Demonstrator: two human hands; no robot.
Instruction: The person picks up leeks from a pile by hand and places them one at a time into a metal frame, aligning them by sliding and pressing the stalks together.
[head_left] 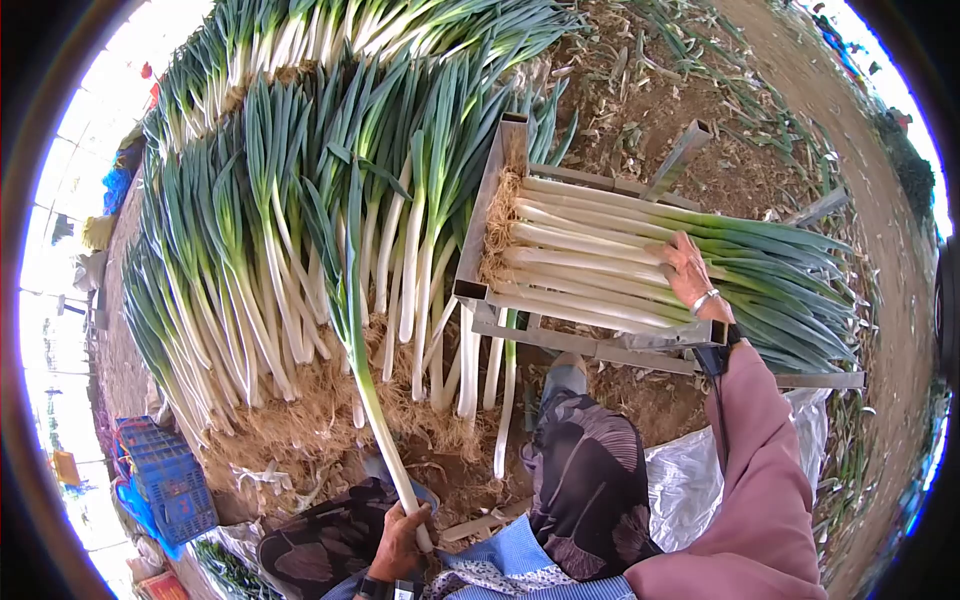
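My left hand (pixel 398 540) grips one leek (pixel 372 400) by its firm white shank at six o'clock — long, top-heavy, floppy-leaved — while my right hand (pixel 695 275) lies open on the stack (pixel 590 255) in the frame (pixel 478 235) at two o'clock.

The leeks (pixel 300 250) run white at the stalk and green at the leaf, with tan roots. At five o'clock a sleeve (pixel 750 470) is dusty pink; trousers (pixel 590 480) are dark with pale swirls. At eight o'clock sits a blue crate (pixel 170 480).
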